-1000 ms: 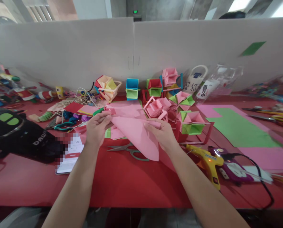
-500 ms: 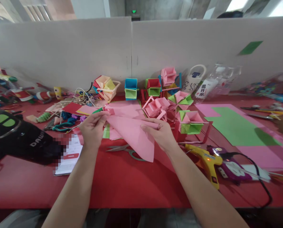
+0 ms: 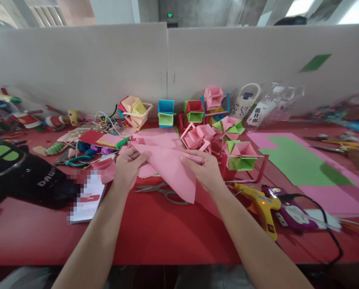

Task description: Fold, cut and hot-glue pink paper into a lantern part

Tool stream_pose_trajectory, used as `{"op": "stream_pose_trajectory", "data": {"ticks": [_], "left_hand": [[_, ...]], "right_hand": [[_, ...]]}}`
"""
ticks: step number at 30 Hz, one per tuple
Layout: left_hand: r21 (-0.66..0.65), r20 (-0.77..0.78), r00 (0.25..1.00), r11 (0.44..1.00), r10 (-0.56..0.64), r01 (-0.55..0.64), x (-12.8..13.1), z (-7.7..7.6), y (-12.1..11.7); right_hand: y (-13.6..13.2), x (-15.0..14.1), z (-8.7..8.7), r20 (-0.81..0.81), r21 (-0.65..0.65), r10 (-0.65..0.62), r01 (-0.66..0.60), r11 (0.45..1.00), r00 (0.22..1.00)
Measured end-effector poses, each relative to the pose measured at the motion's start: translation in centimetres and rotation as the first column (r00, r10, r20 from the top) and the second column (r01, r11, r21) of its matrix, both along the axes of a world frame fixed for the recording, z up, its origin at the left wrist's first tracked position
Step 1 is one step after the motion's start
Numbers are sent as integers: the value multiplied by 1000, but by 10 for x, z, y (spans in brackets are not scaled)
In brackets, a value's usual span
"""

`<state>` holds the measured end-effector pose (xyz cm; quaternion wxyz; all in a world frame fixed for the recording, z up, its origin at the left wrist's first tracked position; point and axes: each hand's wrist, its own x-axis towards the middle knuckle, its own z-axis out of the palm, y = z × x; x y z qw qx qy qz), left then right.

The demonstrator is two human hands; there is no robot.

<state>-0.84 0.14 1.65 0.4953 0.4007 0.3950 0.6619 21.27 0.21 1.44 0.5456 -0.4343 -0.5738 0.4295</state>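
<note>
Between my two hands a sheet of pink paper (image 3: 173, 168) is held up above the table, its upper edge rolled or folded over and a pointed corner hanging down. My left hand (image 3: 129, 165) pinches its left part with thumb and fingers. At the right end of the rolled edge, my right hand (image 3: 204, 166) is closed, thumb in front and fingers behind. Scissors with grey-green handles (image 3: 161, 192) lie on the red table just below the paper. Behind it rests a stack of pink and green sheets (image 3: 161, 136), partly covered by the paper and my hands.
Folded paper water wheels, including a pink and green one (image 3: 242, 154), stand at the back. A yellow glue gun (image 3: 262, 204) lies beside a purple power strip (image 3: 294, 210) at right. A phone (image 3: 87, 200) and a black device (image 3: 25, 172) are at left. Green card (image 3: 306, 160) lies far right.
My left hand has slid right along the pink paper, its thumb now further in on the sheet. The right hand has barely moved. A pink scrap beside my left wrist shows more.
</note>
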Motion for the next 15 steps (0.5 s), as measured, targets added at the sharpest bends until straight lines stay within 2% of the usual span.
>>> {"op": "stream_pose_trajectory", "data": {"ticks": [6, 15], "left_hand": [[49, 34, 998, 997, 54, -56, -4, -2, 2], [72, 38, 998, 996, 43, -45, -5, -2, 2]], "right_hand": [[0, 0, 0, 5, 12, 17, -17, 1000, 1000], [0, 0, 0, -72, -36, 39, -42, 998, 997]]}}
